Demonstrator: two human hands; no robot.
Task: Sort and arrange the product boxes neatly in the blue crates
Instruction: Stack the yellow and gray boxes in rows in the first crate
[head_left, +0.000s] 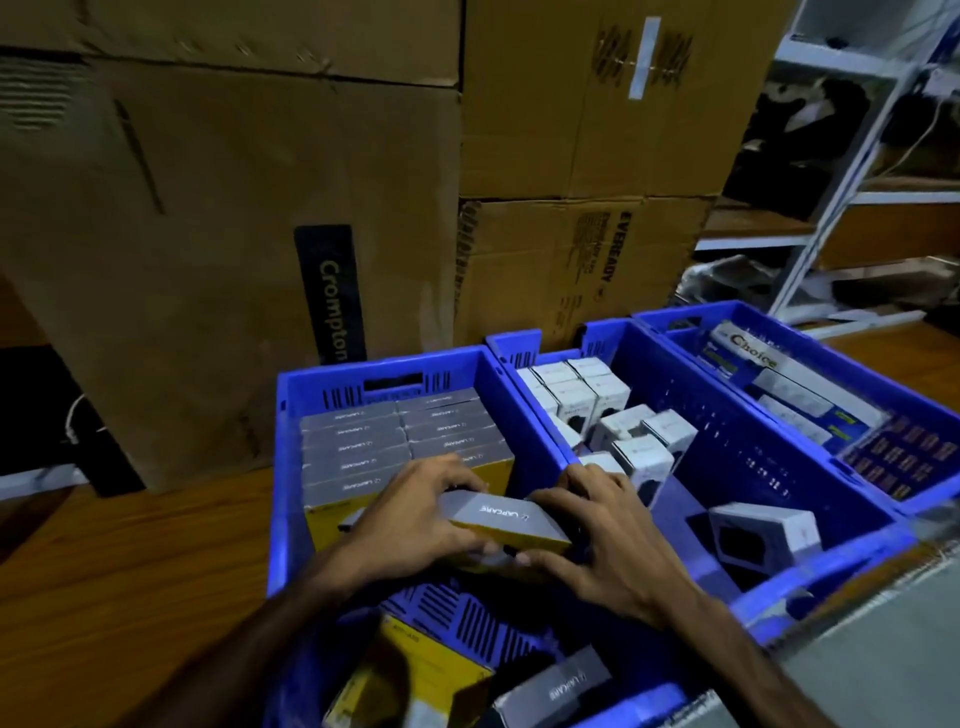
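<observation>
Head view: left hand (415, 512) and right hand (597, 535) grip the ends of a grey-and-yellow box (506, 519), seemingly light, stiff cardboard, above the left crate (291, 467)

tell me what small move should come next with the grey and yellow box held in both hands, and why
Probably lower the grey and yellow box, gripped by the left hand and right hand, against the near end of the standing grey-topped rows in the left blue crate; loose boxes remain below.
</observation>
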